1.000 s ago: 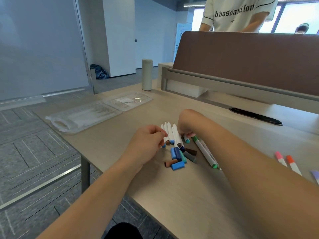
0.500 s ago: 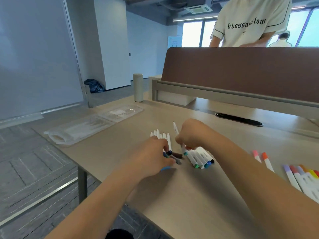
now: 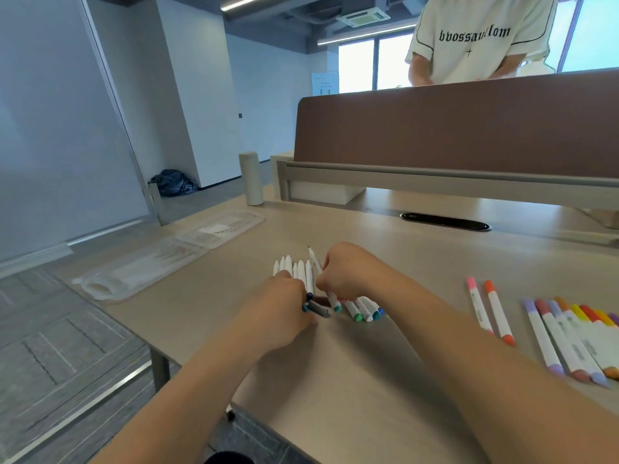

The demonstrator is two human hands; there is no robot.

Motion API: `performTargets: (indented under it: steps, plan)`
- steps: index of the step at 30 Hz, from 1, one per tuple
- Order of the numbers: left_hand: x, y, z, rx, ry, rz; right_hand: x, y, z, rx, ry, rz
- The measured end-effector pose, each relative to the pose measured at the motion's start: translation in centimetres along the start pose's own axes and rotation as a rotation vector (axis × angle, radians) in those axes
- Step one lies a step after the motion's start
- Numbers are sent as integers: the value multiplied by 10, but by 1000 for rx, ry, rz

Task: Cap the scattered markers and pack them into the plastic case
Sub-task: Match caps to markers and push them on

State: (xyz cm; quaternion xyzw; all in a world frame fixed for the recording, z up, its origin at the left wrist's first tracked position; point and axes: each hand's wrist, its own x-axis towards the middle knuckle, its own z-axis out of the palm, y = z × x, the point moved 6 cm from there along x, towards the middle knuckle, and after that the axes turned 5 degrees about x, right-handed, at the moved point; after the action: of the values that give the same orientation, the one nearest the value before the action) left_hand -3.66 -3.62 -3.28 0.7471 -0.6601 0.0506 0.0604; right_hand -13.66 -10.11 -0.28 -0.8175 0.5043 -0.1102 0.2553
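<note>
Snugly right hand (image 3: pixel 348 272) round marker (image 3: pixel 314 259); left hand (image 3: pixel 284 309) perhaps on cap (image 3: pixel 318 309).

This looks like an open office. The long beige wooden table (image 3: pixel 368 380) has a brown fabric divider panel (image 3: pixel 452 128) on a grey metal rail and a black oval cable slot (image 3: pixel 444 221) in its top. The floor is of grey carpet tiles (image 3: pixel 60 346). Under the bare ceiling hang a square air-conditioning unit (image 3: pixel 363 15) and white strip lights (image 3: pixel 365 34), before tall windows (image 3: pixel 356 65). The large pale panel (image 3: pixel 50 145) at the left is perhaps a frosted glass wall. A person in a white printed T-shirt (image 3: pixel 475 45) stands behind the divider.
</note>
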Motion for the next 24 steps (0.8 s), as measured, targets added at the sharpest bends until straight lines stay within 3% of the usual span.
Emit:
performTargets:
  steps: [4, 6, 9, 13, 15, 24]
  plan:
    - [-1, -1, -4, -62, 28, -11, 0, -1, -2, 3, 1, -10]
    - [-4, -5, -12, -211, 86, -66, -2, -2, -6, -8, 13, -22]
    - [-6, -20, -22, -588, 162, -220, -4, -3, -12, 16, 10, -36]
    - [-3, -37, -17, -1354, 144, -382, -7, -6, -11, 152, -42, -83]
    - [-1, -41, -17, -1543, 143, -411, -11, -11, -10, 144, -86, -110]
    - [-1, -58, -7, -1600, 276, -611, -28, -26, -1, 72, -263, -203]
